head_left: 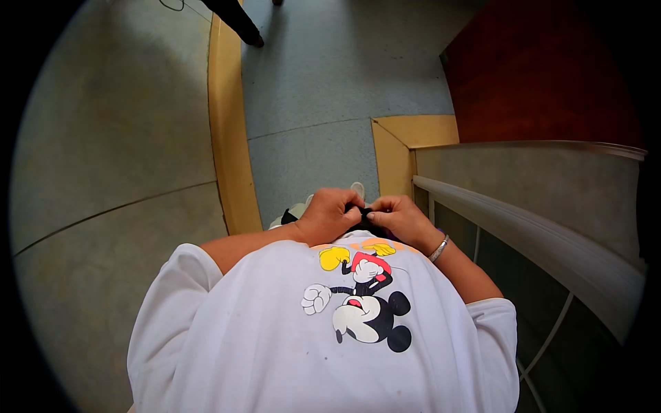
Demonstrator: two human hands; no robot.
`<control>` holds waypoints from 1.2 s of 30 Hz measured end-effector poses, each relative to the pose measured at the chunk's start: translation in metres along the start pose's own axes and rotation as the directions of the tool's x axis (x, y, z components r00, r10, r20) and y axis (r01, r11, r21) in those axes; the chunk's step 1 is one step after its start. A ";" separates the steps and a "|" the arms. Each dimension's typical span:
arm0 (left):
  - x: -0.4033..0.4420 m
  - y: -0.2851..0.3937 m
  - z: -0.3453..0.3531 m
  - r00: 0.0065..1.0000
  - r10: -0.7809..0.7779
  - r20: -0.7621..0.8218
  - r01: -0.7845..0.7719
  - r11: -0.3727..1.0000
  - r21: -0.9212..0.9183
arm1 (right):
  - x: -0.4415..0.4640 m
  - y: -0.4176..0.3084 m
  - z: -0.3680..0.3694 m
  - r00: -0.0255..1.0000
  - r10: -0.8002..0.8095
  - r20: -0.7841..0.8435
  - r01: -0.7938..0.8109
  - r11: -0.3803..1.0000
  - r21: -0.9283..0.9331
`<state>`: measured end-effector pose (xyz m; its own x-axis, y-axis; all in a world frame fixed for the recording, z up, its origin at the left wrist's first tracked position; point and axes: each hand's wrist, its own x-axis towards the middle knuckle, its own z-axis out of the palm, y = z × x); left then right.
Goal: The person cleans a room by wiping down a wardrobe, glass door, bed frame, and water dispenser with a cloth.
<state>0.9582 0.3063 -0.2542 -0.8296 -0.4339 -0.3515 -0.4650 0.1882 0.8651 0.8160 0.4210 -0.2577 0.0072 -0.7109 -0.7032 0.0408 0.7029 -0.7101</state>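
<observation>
Both hands are close together at my waist, just past the hem of my white T-shirt (268, 330), which has a cartoon mouse print. Between them is a piece of black material (363, 219). My left hand (330, 215) has its fingers curled and pressed onto the left side of it. On the other side, my right hand (401, 219) pinches the black material between thumb and fingers, with a silver bracelet (438, 248) round the wrist. The rest of the black piece is hidden behind the hands and shirt.
A blue-grey floor (310, 103) with a tan border (231, 138) lies ahead. At the top left is a person's dark-clothed leg (237, 20). A reddish-brown panel (544, 76) stands at the upper right, above a pale rail (509, 213) along the right side.
</observation>
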 end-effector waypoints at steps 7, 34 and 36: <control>0.003 0.005 -0.007 0.991 -0.044 0.127 0.045 0.999 -0.003 | 0.010 0.008 -0.003 0.999 -0.025 0.039 0.003 0.879 0.477; 0.002 -0.012 0.001 0.933 -0.054 0.356 0.223 0.862 -0.455 | 0.027 -0.016 -0.022 0.969 0.002 0.246 -0.136 0.837 0.530; -0.002 -0.019 0.004 0.953 -0.140 0.269 0.260 0.834 -0.486 | 0.026 -0.014 -0.020 0.959 -0.002 0.282 -0.156 0.829 0.537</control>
<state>0.9677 0.3068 -0.2717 -0.8083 -0.2027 -0.5528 -0.4535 -0.3844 0.8041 0.7952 0.3933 -0.2672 0.2883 -0.6905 -0.6634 0.5693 0.6807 -0.4610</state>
